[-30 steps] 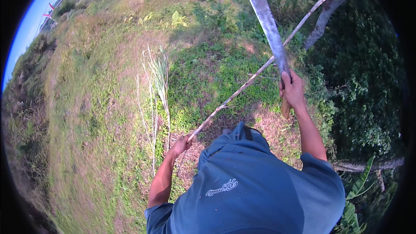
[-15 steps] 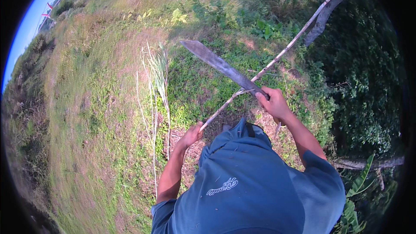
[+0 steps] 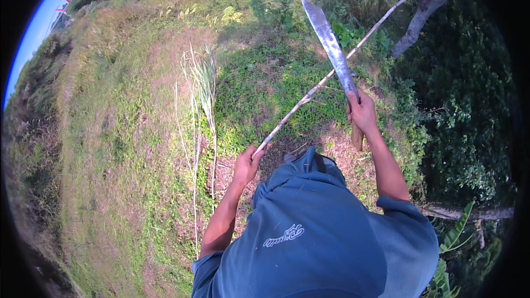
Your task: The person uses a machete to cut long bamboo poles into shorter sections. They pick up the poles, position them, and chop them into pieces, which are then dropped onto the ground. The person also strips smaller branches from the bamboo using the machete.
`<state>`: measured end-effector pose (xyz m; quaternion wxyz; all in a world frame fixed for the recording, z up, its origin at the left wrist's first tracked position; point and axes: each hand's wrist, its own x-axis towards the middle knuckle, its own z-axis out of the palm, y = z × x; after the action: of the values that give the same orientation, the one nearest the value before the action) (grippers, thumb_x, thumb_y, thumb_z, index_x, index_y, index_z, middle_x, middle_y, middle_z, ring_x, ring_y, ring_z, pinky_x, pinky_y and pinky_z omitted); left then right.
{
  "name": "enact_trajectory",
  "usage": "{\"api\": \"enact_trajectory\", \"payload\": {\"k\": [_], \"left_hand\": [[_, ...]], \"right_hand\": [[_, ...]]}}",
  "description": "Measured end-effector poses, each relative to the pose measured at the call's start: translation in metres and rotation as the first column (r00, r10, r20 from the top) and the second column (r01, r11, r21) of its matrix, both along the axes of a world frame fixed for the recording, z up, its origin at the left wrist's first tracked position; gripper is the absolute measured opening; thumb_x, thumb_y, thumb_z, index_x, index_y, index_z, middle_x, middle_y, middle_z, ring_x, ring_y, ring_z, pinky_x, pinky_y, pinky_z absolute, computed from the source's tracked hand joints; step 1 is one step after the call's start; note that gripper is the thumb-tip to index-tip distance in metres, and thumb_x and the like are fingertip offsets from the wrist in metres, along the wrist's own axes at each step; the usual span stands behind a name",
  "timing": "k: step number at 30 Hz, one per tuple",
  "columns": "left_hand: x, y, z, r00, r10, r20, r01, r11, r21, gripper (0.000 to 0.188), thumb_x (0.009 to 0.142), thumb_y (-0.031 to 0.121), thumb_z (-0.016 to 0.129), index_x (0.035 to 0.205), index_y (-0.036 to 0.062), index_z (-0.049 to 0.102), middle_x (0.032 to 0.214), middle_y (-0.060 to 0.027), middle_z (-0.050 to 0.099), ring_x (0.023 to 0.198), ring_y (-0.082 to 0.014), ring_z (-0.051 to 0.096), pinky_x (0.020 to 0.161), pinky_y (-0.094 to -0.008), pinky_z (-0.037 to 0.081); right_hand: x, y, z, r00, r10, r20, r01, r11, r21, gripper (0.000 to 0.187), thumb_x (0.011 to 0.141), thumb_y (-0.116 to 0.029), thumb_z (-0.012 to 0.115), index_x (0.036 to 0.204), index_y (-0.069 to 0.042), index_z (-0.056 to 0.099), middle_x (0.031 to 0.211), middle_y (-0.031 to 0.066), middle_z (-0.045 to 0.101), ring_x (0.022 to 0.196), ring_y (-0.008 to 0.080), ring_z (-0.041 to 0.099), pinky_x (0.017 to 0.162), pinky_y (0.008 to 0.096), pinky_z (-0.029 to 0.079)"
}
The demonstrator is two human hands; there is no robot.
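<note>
Cane stalk [image 3: 331, 74] slants over the grass, lower end in left hand [image 3: 247, 164], fingers wrapped. Right hand [image 3: 361, 113] fist-gripped on machete [image 3: 331, 49]; handle mostly hidden, blade crossing stalk.

left hand [image 3: 247, 164] low on long stick [image 3: 331, 72], right hand [image 3: 361, 113] right of it with machete [image 3: 331, 49] crossing stick; cut stalks [image 3: 201, 105] lying left

- One head-worn fisheye view, looking steeply down over the person's blue shirt [image 3: 314, 237] to grassy ground [image 3: 127, 149].
- Both forearms enter from the lower edge, close in.
- Horizon and sky [image 3: 41, 19] bend along the upper-left rim.
</note>
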<state>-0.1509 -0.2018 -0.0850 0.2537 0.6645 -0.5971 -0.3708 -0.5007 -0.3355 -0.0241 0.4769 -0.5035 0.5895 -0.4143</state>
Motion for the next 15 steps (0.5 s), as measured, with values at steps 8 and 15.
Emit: {"api": "enact_trajectory", "payload": {"k": [8,15], "left_hand": [[-0.004,-0.006,0.013,0.999,-0.003,-0.039,0.004,1.0,0.026,0.036,0.093,0.039,0.055,0.086,0.004,0.057,0.057,-0.0136,0.05,0.052,-0.0243,0.049,0.052,-0.0382,0.038],[-0.008,0.014,0.011,0.999,0.022,0.047,-0.022,1.0,-0.005,0.035,0.093,0.036,0.058,0.08,0.0035,0.056,0.053,-0.0127,0.049,0.045,-0.0228,0.046,0.048,-0.0369,0.038]], "right_hand": [[0.016,0.021,-0.008,0.968,0.252,0.001,-0.252,0.967,0.049,0.026,0.097,-0.027,0.051,0.09,-0.002,0.056,0.054,0.0007,0.05,0.04,0.0091,0.048,0.038,0.0259,0.039],[-0.005,-0.013,0.002,0.993,0.083,0.087,-0.086,0.996,0.025,0.029,0.099,-0.029,0.047,0.087,-0.003,0.053,0.053,0.0011,0.05,0.04,0.0091,0.048,0.038,0.0264,0.039]]}}
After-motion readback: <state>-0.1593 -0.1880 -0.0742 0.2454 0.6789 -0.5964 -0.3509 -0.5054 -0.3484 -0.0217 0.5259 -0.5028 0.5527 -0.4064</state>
